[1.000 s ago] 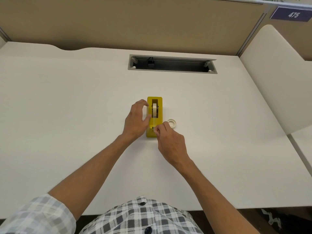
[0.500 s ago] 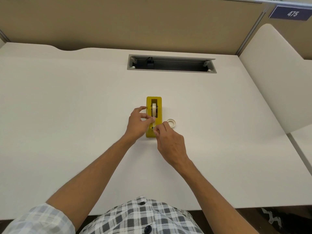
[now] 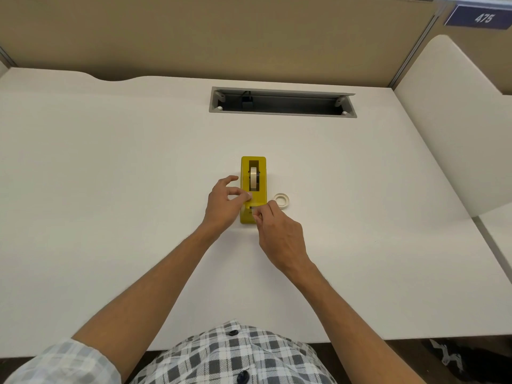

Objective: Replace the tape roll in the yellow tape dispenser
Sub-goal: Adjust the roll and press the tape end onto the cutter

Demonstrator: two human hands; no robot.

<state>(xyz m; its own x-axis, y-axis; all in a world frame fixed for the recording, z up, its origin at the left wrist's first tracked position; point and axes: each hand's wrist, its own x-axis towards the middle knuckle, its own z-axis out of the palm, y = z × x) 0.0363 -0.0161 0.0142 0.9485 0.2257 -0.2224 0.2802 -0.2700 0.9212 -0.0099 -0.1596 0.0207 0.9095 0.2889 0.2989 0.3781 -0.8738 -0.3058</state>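
1. White desk (image 3: 110,189) holds our yellow tape dispenser (image 3: 261,200), a roll (image 3: 253,178) seated inside.
2. Beside the dispenser, our left hand (image 3: 223,205) presses its side, fingers loosely curled.
3. Our right hand (image 3: 279,234) pinches narrowly at its near end; what it holds we cannot tell.
4. Another roll (image 3: 282,200) lies just right of it.

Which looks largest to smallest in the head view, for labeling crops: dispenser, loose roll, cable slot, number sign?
1. Cable slot, widest by far.
2. Dispenser and number sign: similar area; the sign is farther off and cut by the frame edge, so unranked.
3. Loose roll, smallest.
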